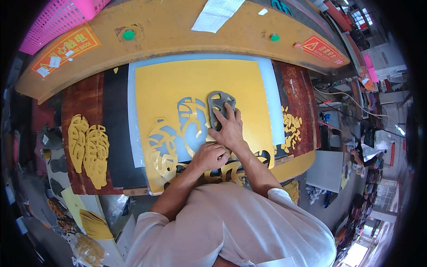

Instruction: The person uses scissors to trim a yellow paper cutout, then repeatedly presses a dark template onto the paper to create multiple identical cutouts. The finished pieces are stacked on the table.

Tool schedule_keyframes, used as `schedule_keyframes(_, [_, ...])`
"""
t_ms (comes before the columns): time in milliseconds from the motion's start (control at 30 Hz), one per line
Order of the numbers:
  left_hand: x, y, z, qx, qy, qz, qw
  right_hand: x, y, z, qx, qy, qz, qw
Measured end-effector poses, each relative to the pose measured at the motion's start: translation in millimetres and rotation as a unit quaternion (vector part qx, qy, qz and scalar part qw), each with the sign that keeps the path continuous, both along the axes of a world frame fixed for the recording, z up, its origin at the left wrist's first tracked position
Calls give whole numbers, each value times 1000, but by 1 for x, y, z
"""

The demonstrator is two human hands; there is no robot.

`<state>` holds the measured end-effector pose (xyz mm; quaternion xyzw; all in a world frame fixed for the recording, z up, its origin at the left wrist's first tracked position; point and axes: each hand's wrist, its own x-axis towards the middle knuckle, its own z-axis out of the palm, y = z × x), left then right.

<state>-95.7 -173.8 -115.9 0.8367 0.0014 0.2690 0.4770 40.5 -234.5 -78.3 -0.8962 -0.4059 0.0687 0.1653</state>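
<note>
A large yellow sheet (155, 89) lies on a pale blue-white board (272, 102). My right hand (229, 128) grips a dark grey cutting die (215, 103) with rounded ends and several openings, fingers over its top and right side. The die rests on the sheet, just right of a cut-out area (193, 133) with thin yellow strips. My left hand (210, 155) is curled into a loose fist beside my right wrist, over the sheet's near part. Whatever its fingers may hold is hidden.
An orange-brown machine beam (178, 33) with green buttons spans the far side. Stacks of cut yellow pieces (89, 151) sit at left; small yellow scraps (291, 129) lie at right. A pink basket (58, 22) stands at the far left. Another person's hand (356, 155) shows at right.
</note>
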Motion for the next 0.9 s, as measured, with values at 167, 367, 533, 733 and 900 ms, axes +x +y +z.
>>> schedule_keyframes(167, [-21, -21, -8, 2, 1, 3, 1000, -6, -17, 15, 51, 87, -8, 995])
schedule_keyframes(367, [-32, -27, -2, -2, 52, -13, 999, 72, -50, 70, 210, 510, -150, 821])
schedule_keyframes(533, [8, -34, 37, -127, 218, 34, 967, 81, -51, 72, 218, 549, -102, 801])
schedule_keyframes(733, [65, -31, 34, -185, 158, -78, 967, 83, -50, 64, 281, 577, -123, 757])
schedule_keyframes(900, [13, 50, 51, -376, 320, -103, 863, 95, -62, 60, 286, 616, -131, 722])
